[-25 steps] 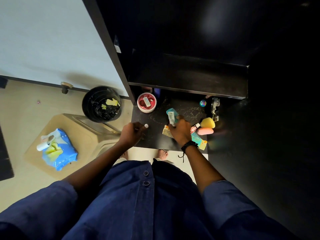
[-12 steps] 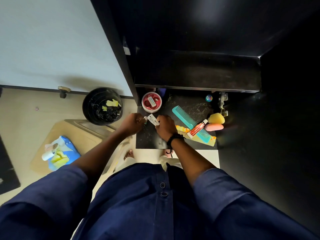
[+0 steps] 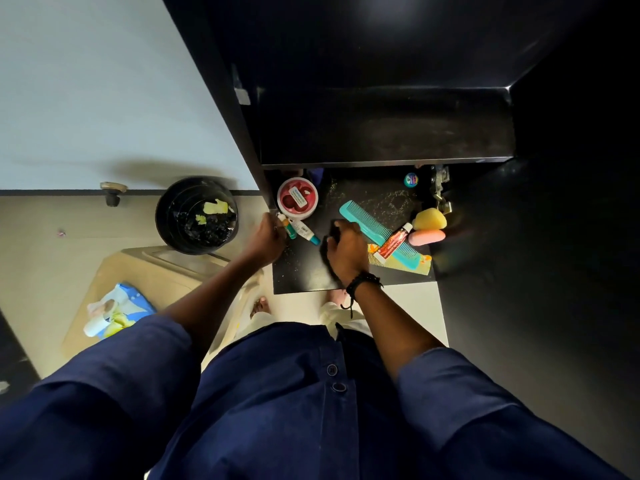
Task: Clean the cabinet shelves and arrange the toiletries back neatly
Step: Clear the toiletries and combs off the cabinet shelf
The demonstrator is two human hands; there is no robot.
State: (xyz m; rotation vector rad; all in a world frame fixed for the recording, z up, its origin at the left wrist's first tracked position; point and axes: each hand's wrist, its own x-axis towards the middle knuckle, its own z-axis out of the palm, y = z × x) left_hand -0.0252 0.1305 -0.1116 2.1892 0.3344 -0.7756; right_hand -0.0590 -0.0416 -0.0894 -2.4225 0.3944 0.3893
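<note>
At 9 o'clock on lower shelf (image 3: 301, 273): left grip (image 3: 265, 239) curled beside 2 small tubes (image 3: 304, 232), probably lining them along the edge; hold unclear. Right grip (image 3: 346, 252), centre, curled over something dark; cannot tell if held. Teal comb (image 3: 374, 226) lies toward 3 o'clock, leaving working room.

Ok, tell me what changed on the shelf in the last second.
The right hand carried the white tube left from over the teal comb. The tube now lies released beside the red jar, and the hand has drawn back towards the middle. Comb, red tube and sponges stayed.
</note>
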